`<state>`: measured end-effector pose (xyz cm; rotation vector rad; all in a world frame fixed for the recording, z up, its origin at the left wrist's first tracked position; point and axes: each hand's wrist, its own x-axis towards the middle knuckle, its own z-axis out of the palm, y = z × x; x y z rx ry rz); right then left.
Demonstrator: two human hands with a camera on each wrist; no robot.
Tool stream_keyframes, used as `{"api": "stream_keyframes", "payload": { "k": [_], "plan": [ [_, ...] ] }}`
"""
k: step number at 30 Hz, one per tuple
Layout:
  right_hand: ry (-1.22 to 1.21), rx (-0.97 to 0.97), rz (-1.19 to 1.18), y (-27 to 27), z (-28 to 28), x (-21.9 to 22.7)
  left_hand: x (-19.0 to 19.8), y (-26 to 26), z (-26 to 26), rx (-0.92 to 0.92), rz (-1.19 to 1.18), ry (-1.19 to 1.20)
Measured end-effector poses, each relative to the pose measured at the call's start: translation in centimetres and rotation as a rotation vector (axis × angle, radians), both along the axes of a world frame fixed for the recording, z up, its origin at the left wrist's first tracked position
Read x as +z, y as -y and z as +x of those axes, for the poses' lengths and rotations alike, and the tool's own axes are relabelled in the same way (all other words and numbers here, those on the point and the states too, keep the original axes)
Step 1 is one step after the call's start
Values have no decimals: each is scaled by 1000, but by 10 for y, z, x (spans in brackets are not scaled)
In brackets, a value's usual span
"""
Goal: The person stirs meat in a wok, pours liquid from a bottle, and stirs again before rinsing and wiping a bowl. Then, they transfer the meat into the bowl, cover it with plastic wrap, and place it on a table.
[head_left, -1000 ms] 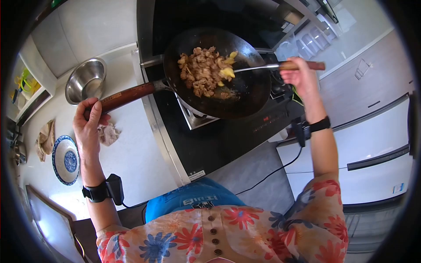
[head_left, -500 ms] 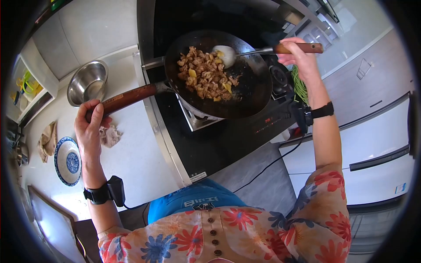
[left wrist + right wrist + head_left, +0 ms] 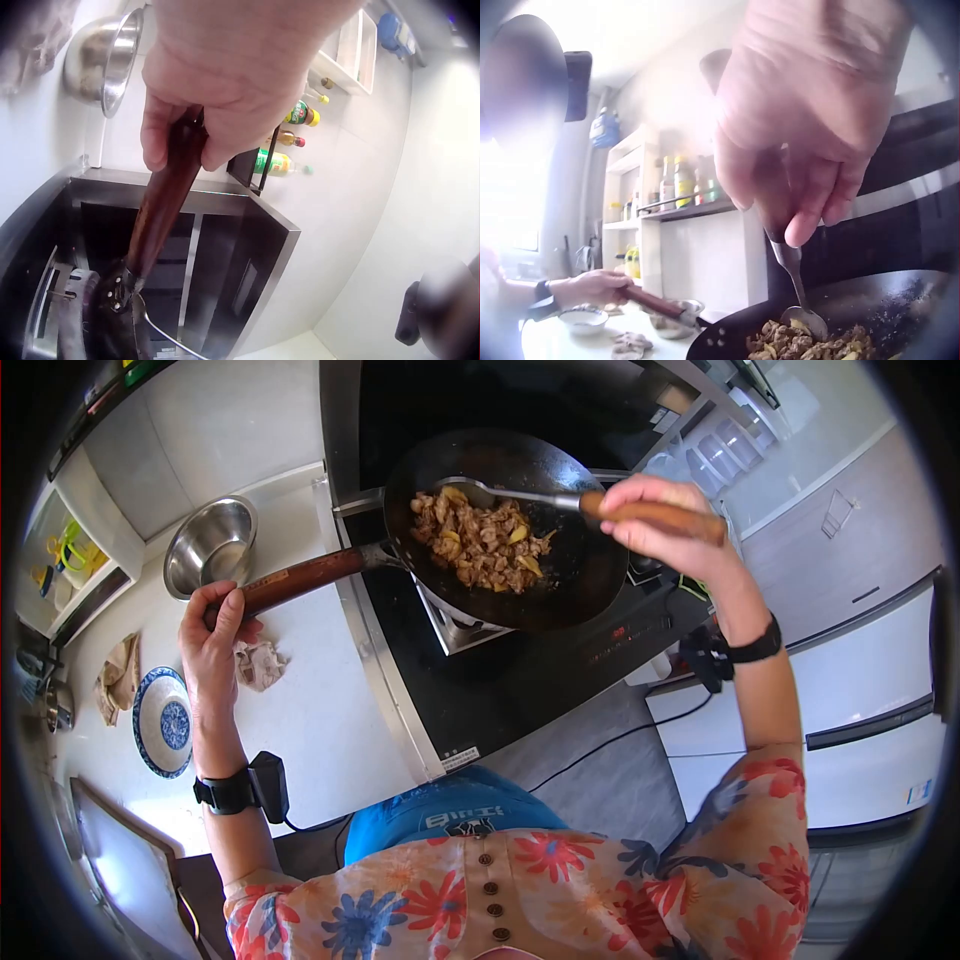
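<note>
In the head view, my left hand (image 3: 212, 638) grips the end of the long wooden handle (image 3: 300, 578) of a dark wok (image 3: 585, 575). The left wrist view shows fingers and thumb wrapped around that handle (image 3: 161, 210). Browned pieces of meat (image 3: 490, 550) with some yellow slices (image 3: 518, 534) lie in the wok. My right hand (image 3: 665, 520) holds a metal ladle (image 3: 540, 496) by its wooden handle, fingers curled around it. The ladle's rounded head (image 3: 806, 321) sits at the food's far edge, partly hidden by the meat.
Left of the black stove (image 3: 500, 710), a steel bowl (image 3: 205, 550), a blue-and-white bowl (image 3: 150, 745), a crumpled cloth (image 3: 260, 665) and a brown cloth (image 3: 118, 678) lie on the white counter (image 3: 320, 710). A fridge (image 3: 800, 720) stands to the right. A black cable (image 3: 610, 745) hangs from my right wrist.
My right hand has moved the ladle leftward across the wok, from the food's right side to its far left edge. The left hand keeps its grip on the wok handle.
</note>
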<state>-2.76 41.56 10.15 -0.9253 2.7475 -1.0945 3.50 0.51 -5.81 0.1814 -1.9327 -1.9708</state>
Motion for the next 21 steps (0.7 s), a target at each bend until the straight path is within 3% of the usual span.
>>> {"api": "stream_keyframes", "payload": {
  "k": [1,3,7,8,9,11,13,16,19,21],
  "plan": [
    [-110,135,74,2,7,4,0,0,0,2,3,-10],
    [-163,218,154,2,17,20,-2,0,-1,3,6,-5],
    [-195,144,203,-4,46,62,-3,1,0,8,18,1],
    [-114,140,99,-6,53,68,-3,0,0,3,18,4],
    [-34,134,-4,-7,57,70,-3,0,0,15,18,-1],
    [-96,172,67,-4,50,59,-5,0,-1,25,18,-8],
    [4,-103,104,-6,37,34,-6,2,-1,13,25,-5],
    [0,-254,-172,-28,21,31,-6,4,-1,-5,15,-2],
    [-106,-392,-119,-74,7,54,-5,-1,-2,47,-17,-9],
    [-57,-493,-188,-79,-3,46,-6,-1,-2,46,-13,-7]
  ]
}}
